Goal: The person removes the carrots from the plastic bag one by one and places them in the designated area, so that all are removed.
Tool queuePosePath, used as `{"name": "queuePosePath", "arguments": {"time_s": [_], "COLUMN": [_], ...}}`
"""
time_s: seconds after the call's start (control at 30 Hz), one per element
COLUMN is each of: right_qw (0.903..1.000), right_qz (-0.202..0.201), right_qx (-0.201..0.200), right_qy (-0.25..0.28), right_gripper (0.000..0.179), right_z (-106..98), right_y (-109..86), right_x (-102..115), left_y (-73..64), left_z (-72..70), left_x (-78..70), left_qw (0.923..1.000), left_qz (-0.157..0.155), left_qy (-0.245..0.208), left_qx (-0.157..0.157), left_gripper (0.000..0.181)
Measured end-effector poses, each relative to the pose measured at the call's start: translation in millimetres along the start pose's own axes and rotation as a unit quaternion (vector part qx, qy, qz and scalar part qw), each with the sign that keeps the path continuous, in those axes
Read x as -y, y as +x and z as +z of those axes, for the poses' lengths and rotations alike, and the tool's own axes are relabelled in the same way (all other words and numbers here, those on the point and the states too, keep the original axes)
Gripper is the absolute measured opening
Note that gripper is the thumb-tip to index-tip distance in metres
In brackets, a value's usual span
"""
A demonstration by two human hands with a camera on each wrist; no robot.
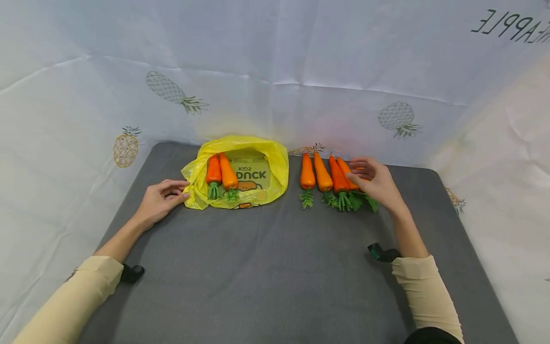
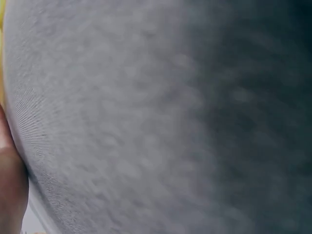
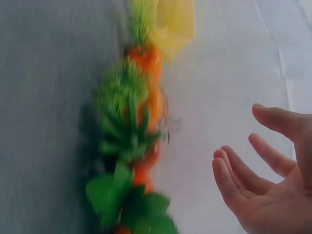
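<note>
A yellow plastic bag (image 1: 281, 167) with printed lettering lies with its mouth spread wide on the grey table. Two toy carrots (image 1: 229, 176) with green tops rest inside its left half. My left hand (image 1: 159, 203) pinches the bag's left rim between thumb and fingers. Right of the bag, several more carrots (image 1: 307, 174) lie side by side, tops toward me. Over the rightmost ones is my right hand (image 1: 375, 181), partly covering them. In the right wrist view this hand (image 3: 273, 180) has its fingers spread and loosely bent, holding nothing, apart from the carrots' green leaves (image 3: 129, 131).
The grey table (image 1: 258, 277) ends at a white cloth (image 1: 301, 110) printed with pineapples, hung behind and at the sides. A dark wrist mount (image 1: 132, 274) sits at the left sleeve, another (image 1: 382, 253) at the right.
</note>
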State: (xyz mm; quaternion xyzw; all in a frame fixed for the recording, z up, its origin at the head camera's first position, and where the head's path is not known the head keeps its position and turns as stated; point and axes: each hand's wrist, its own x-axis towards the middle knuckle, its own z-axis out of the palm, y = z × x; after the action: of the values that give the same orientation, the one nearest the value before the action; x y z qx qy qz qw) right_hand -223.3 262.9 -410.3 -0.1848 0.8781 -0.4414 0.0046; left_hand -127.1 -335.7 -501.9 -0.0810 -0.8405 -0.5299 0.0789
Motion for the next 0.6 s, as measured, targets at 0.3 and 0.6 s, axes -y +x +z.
{"name": "queuePosePath", "arguments": {"time_s": [0.3,0.6], "right_qw": [0.998,0.9935], "right_qz": [-0.045,-0.062], "right_qx": [0.043,0.091], "right_qy": [0.01,0.03], "right_gripper": [0.044,0.044], "right_z": [36,74], "right_y": [12.8,32.7], "right_x": [21,50], "left_y": [6.2,7.3], "left_z": [-3.2,-8.1], "left_x": [-4.7,-9.1], "left_qw": [0.9976,0.9949], "left_qz": [-0.053,-0.084], "left_qy": [0.036,0.034], "left_qx": [0.025,0.043], "left_gripper": [0.037,0.037]}}
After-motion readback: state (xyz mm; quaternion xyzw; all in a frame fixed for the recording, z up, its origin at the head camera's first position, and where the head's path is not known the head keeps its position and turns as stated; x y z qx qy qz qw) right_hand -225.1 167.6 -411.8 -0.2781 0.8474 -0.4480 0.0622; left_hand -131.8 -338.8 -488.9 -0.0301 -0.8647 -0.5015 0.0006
